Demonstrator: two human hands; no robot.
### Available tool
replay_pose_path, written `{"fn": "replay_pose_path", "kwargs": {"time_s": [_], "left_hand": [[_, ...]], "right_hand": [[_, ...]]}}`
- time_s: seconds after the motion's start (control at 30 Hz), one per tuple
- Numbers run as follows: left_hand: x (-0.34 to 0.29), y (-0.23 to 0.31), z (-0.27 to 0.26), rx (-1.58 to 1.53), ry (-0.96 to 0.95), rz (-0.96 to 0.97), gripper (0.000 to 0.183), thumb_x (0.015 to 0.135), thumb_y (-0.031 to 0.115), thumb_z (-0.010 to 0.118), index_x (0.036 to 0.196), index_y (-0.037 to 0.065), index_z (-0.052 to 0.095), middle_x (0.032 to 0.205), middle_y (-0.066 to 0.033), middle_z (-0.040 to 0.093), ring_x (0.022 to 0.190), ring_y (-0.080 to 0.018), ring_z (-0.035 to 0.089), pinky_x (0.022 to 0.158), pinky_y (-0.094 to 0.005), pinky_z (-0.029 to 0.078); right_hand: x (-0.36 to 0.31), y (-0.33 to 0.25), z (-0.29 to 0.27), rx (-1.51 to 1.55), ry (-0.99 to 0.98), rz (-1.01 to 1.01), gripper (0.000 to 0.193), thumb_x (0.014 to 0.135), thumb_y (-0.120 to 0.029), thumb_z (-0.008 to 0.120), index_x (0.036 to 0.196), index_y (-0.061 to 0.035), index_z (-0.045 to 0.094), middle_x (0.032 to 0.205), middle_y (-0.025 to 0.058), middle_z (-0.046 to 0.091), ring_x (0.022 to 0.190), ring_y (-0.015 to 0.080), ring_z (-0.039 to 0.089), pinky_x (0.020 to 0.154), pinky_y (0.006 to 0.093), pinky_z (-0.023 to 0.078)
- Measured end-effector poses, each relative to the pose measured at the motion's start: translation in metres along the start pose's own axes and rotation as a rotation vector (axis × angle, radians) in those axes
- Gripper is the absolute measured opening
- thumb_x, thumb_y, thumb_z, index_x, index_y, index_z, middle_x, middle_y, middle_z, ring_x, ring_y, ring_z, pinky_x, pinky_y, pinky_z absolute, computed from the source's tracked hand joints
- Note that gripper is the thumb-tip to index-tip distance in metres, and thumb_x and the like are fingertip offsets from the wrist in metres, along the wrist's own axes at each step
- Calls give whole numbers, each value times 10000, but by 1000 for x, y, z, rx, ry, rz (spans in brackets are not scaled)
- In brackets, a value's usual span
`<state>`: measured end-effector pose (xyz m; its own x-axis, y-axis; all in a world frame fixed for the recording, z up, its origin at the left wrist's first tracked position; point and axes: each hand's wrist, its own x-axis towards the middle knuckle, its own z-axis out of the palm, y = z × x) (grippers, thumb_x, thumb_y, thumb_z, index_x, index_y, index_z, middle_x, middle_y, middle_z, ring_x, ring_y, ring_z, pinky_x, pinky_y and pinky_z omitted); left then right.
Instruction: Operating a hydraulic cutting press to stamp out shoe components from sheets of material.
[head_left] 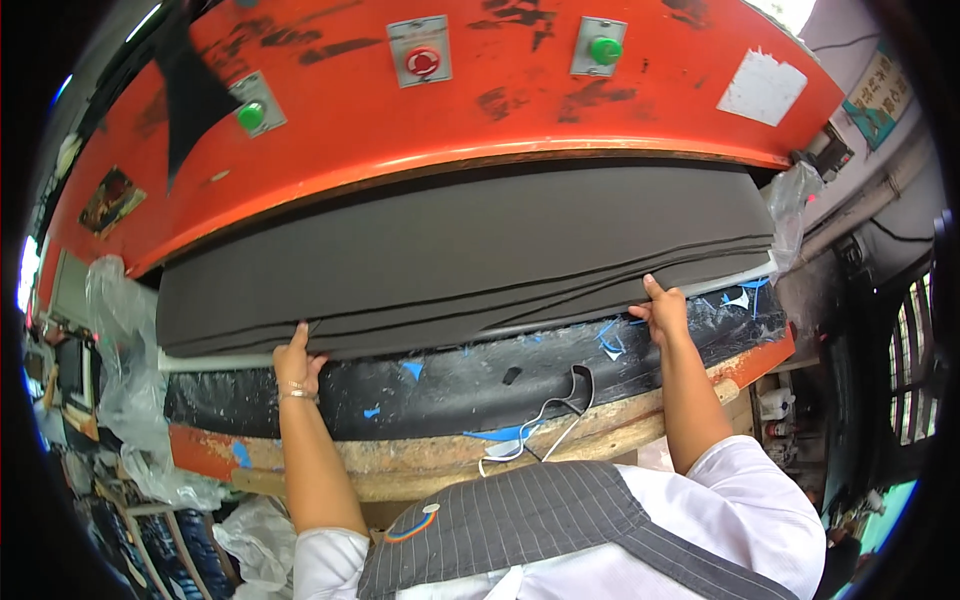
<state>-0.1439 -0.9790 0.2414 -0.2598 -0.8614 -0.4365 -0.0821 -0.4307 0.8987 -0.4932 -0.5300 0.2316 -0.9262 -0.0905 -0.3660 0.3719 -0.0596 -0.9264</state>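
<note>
Stack of dark grey sheets (460, 255), long axis left to right, on a white board (215, 364) along the black surface's (340, 395) far edge, just below the red machine (330, 130). At the stack's front edge, toward its left end, left hand (298, 362); toward its right end, right hand (665, 312). Both half-curled, touching; pinching or merely resting, impossible to tell. Sheets straight ahead, neither hand clearly nearer. Near the surface's front edge, a loose strip (582, 385).

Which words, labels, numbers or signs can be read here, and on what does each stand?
Cream-and-teal sign, upper right: bears written characters, not copied out here.
Torn white paper on the orange-red machine front: no readable writing.
Red push button: markings too small to read.
</note>
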Motion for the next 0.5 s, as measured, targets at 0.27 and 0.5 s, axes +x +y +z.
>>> {"fn": "replay_pose_path", "kwargs": {"time_s": [0.27,0.5], "left_hand": [[9,0,-3,10,99,103,450,827,302,744,920,-93,551,897,-148,580,761,-221,594,587,-374,562],[-8,-18,-5,-432,-246,52,445,832,329,761,966,-30,534,889,-63,532,735,-164,516,938,-479,455]], "right_hand": [[-5,2,23,-78,89,-50,448,894,-233,673,1066,108,439,864,209,620,569,235,636,458,280,580],[12,5,-28,259,-120,172,949,867,-419,679,1479,34,113,1458,403,177,1280,500,401,993,509,470]]}}
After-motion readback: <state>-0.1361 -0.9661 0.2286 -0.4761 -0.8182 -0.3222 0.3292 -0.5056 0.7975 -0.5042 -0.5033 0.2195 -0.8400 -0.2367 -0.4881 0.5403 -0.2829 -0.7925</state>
